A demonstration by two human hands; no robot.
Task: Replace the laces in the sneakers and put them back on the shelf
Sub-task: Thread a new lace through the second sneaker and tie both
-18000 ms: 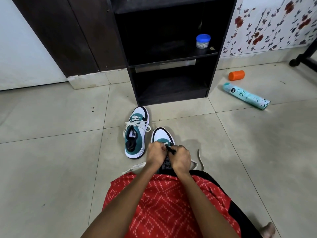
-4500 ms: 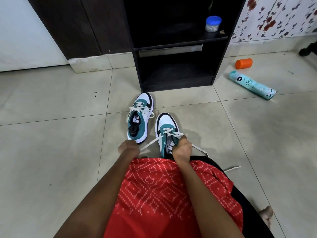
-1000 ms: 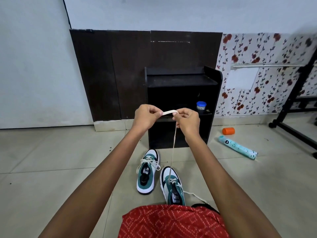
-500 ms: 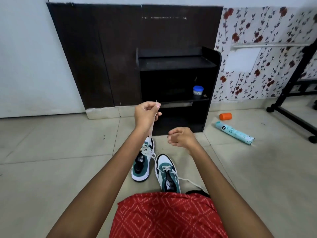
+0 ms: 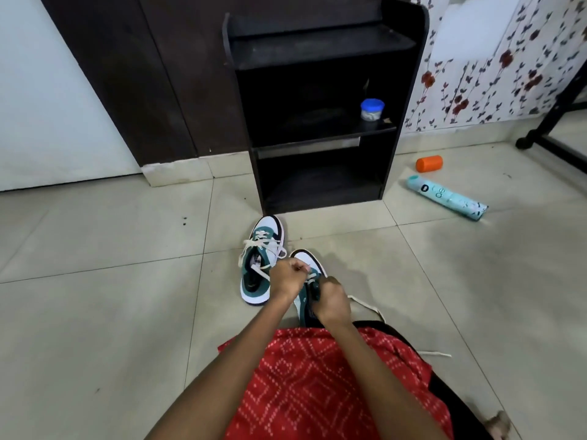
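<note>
Two white, teal and black sneakers stand on the tiled floor in front of a black shelf unit (image 5: 320,100). The left sneaker (image 5: 261,258) is laced with a cream lace. The right sneaker (image 5: 309,281) sits closer to me, partly hidden by both hands. My left hand (image 5: 287,276) pinches the cream lace over the sneaker's front eyelets. My right hand (image 5: 330,301) grips the sneaker at its tongue and collar. A loose end of the lace (image 5: 368,308) trails on the floor to the right.
A small blue-lidded jar (image 5: 372,110) stands on the shelf unit's middle board. An orange cap (image 5: 428,163) and a teal spray can (image 5: 446,197) lie on the floor at right. A black stand's leg (image 5: 546,134) is at far right. My red-patterned lap fills the bottom.
My hands came down from chest height, where they held the lace stretched up, onto the right sneaker. The view tilted down toward the floor.
</note>
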